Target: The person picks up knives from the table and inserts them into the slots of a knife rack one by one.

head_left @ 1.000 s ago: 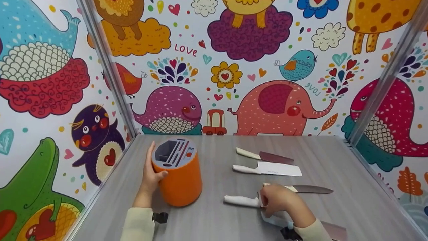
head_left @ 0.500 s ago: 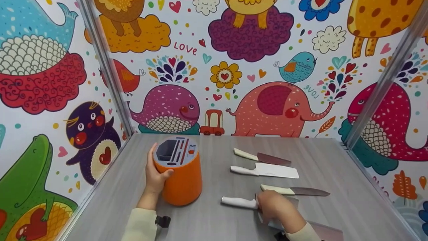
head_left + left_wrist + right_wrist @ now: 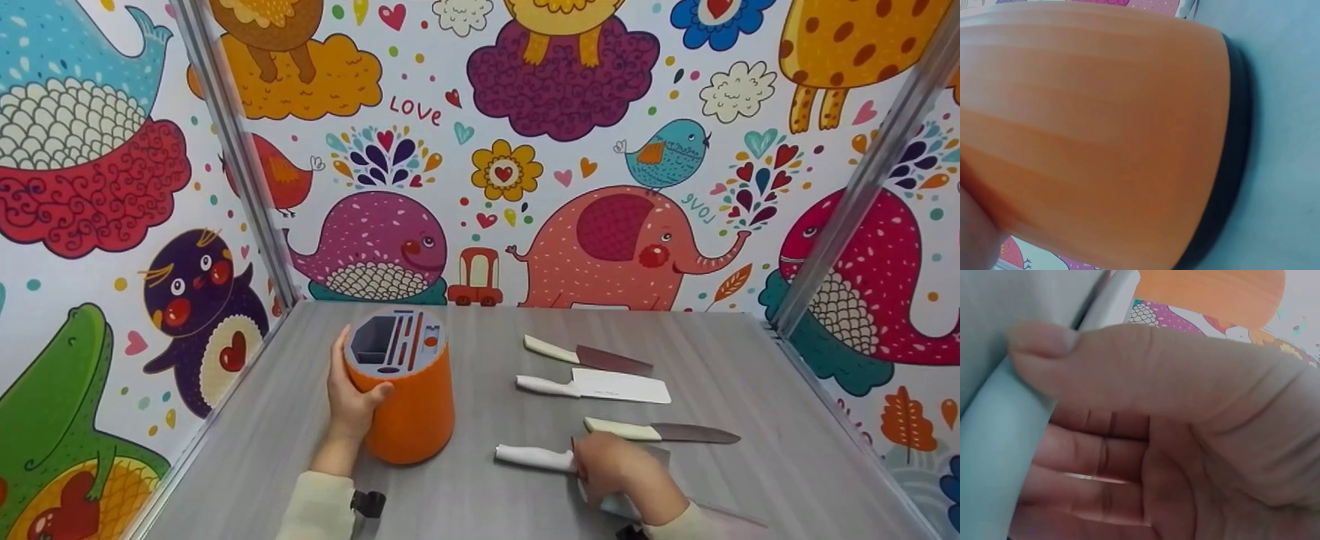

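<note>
1. Half a second ago, the blade [image 3: 731, 516] at the lower right of the block described below showed broad; now I see only a thin, pinkish strip beyond my sleeve.
2. The orange, cylindrical, plastic-looking block with a grey slotted top [image 3: 412, 420] has kept its place, upright on the grey wood-grain surface [image 3: 450, 514].
3. My left hand [image 3: 352, 409] grips the block from its left side, thumb bent across the front.
4. My right hand [image 3: 621, 469] is well to the right of the block, as before, pinching the knife with a smooth white handle [image 3: 536, 458] between thumb and curled fingers; exactly which part, I can't tell.
5. That handle points toward the block; my hand covers what lies beyond it.
6. Also right of the block lie a cream-handled knife with a dark, broad blade [image 3: 589, 352], an all-white cleaver [image 3: 619, 385] and a cream-handled knife with a dark, pointed blade [image 3: 694, 433].
</note>
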`<act>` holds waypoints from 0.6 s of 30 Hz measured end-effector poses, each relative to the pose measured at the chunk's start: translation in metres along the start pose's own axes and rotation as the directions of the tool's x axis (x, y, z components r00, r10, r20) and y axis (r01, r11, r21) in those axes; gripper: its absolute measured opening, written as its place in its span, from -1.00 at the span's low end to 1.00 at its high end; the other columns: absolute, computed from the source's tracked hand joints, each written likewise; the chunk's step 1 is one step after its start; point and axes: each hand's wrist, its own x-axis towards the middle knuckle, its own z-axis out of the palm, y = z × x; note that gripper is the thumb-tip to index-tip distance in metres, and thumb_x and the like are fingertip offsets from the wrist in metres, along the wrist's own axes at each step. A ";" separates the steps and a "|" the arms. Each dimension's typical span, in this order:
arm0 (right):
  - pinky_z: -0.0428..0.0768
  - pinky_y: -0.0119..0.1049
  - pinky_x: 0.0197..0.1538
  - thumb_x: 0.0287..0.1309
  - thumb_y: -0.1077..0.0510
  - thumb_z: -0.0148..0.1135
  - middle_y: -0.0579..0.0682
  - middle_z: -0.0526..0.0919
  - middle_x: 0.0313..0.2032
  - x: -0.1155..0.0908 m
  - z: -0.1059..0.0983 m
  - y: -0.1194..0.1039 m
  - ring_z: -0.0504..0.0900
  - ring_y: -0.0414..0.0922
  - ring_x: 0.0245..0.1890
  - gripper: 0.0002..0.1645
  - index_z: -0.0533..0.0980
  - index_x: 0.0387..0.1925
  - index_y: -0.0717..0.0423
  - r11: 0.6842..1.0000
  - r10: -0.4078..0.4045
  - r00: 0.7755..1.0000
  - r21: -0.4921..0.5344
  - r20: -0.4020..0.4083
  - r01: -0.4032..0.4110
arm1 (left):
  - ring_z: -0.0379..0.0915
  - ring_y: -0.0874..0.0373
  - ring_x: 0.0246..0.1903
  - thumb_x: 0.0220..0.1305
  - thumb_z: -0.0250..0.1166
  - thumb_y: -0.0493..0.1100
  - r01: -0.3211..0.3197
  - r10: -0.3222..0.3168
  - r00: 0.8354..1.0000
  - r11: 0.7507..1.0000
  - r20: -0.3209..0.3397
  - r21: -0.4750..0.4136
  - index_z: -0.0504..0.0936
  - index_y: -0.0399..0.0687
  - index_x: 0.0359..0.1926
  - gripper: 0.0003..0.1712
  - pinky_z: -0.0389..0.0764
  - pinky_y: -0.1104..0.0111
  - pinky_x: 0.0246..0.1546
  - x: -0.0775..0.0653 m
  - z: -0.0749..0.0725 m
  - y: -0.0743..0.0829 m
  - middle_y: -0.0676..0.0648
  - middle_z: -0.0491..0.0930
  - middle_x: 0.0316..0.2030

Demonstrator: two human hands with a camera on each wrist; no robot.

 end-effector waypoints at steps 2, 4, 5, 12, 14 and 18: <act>0.48 -0.30 -0.45 -0.29 0.35 0.74 -0.20 0.57 -0.59 -0.001 -0.002 0.003 0.40 -0.24 -0.57 -0.61 0.61 -0.55 0.03 0.998 -0.028 1.000 0.052 -0.010 0.029 | 0.52 0.23 0.23 -0.01 0.68 0.23 0.000 0.000 1.000 1.000 -0.002 0.006 0.17 -0.09 0.64 0.33 0.53 0.58 0.29 0.000 0.000 0.000 -0.31 0.50 0.36; 0.44 -0.32 -0.47 -0.27 0.36 0.71 -0.21 0.55 -0.59 -0.002 -0.005 0.006 0.38 -0.25 -0.57 -0.63 0.61 -0.56 0.02 0.993 -0.066 0.998 0.100 -0.023 0.068 | 0.52 0.24 0.23 -0.01 0.68 0.24 -0.002 0.002 1.000 1.000 -0.005 0.011 0.17 -0.10 0.64 0.33 0.53 0.59 0.28 0.000 0.000 0.000 -0.31 0.50 0.36; 0.42 -0.33 -0.48 -0.27 0.37 0.69 -0.21 0.54 -0.60 -0.003 -0.007 0.007 0.37 -0.26 -0.57 -0.65 0.61 -0.56 0.02 0.989 -0.091 0.995 0.118 -0.032 0.094 | 0.52 0.22 0.23 -0.01 0.68 0.25 -0.004 0.004 1.000 1.000 -0.007 0.014 0.17 -0.10 0.64 0.33 0.53 0.59 0.28 0.000 0.000 0.000 -0.32 0.49 0.36; 0.48 -0.43 -0.44 -0.27 0.34 0.55 -0.27 0.56 -0.54 -0.014 -0.035 0.007 0.42 -0.41 -0.53 -0.69 0.62 -0.45 0.01 0.918 -0.307 0.924 0.185 -0.229 0.351 | 0.50 0.03 0.25 -0.01 0.65 0.34 -0.017 0.017 1.000 0.999 -0.021 0.028 0.15 -0.16 0.64 0.38 0.50 0.58 0.31 -0.002 -0.001 -0.003 -0.37 0.47 0.36; 0.51 -0.45 -0.42 -0.22 0.32 0.54 -0.27 0.57 -0.53 -0.021 -0.044 0.005 0.45 -0.42 -0.51 -0.69 0.62 -0.40 -0.01 0.895 -0.324 0.900 0.213 -0.290 0.391 | 0.49 0.08 0.25 0.01 0.64 0.34 -0.015 0.016 1.000 0.999 -0.018 0.032 0.15 -0.15 0.64 0.37 0.49 0.58 0.32 -0.002 0.000 -0.004 -0.37 0.46 0.37; 0.62 -0.45 -0.38 -0.08 0.26 0.53 -0.29 0.60 -0.48 -0.040 -0.060 0.003 0.53 -0.40 -0.47 -0.72 0.63 -0.31 -0.06 0.863 -0.316 0.872 0.268 -0.375 0.428 | 0.48 0.19 0.26 0.05 0.62 0.32 -0.013 0.014 1.000 0.999 -0.018 0.035 0.14 -0.14 0.64 0.33 0.49 0.60 0.33 -0.002 0.000 -0.005 -0.35 0.45 0.39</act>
